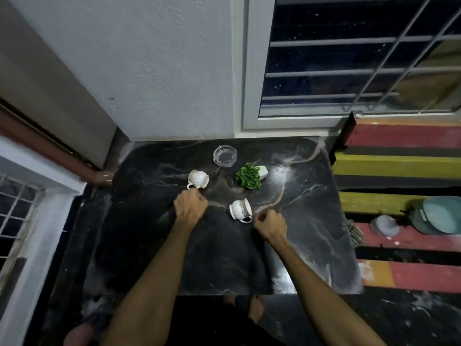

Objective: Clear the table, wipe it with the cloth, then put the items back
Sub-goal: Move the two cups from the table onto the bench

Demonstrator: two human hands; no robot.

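Note:
A black marble table [311,196] carries two white cups, a glass ashtray [224,156] at the back, and a small green plant [249,176] lying tilted in its white pot. A dark cloth [224,258] lies flat on the near half of the table. My left hand [190,207] is a fist at the cloth's far left corner, just below the left cup's [199,178] handle. My right hand [270,224] is a fist at the far right corner, beside the right cup's [240,208] handle. Each hand seems to pinch the cloth.
A wall and a barred window [361,58] stand right behind the table. At the right is a red, yellow and black striped bench [399,166] with a teal basin [439,216] and a pale lid [385,224]. My feet [254,310] show below the table's front edge.

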